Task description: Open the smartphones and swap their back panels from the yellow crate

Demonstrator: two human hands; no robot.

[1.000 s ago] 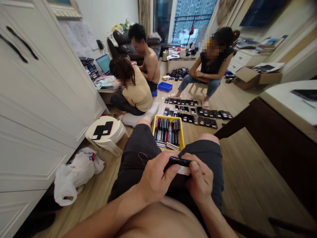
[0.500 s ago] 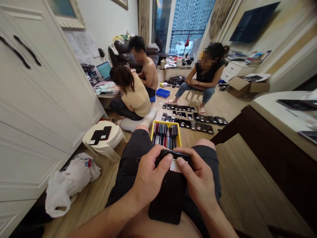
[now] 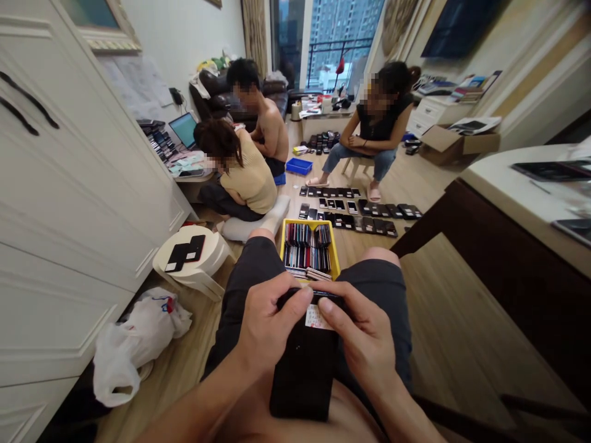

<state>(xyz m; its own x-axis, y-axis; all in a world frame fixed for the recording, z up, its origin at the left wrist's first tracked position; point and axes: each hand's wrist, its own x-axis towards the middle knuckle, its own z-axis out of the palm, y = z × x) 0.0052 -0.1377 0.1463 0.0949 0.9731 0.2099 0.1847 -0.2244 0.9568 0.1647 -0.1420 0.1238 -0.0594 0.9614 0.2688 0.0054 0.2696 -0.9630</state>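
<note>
A black phone (image 3: pixel 305 369) stands upright on my lap, its dark face toward me. My left hand (image 3: pixel 265 326) grips its upper left edge, thumb on the top. My right hand (image 3: pixel 364 338) holds the upper right edge, its thumb pressing a small white sticker (image 3: pixel 316 317) near the phone's top. Just beyond my knees on the floor sits a yellow crate (image 3: pixel 308 247) packed with several upright phones.
Rows of phones (image 3: pixel 364 215) lie on the wood floor ahead. Three people sit beyond them, one on a cushion, one on a stool. A white stool (image 3: pixel 191 261) with two phones and a plastic bag (image 3: pixel 138 335) stand left by the white cabinet. A dark counter (image 3: pixel 508 258) runs along the right.
The phone has turned from edge-on and flat to upright with its face toward me, and my thumbs have come onto the sticker at its top. The view shifted slightly.
</note>
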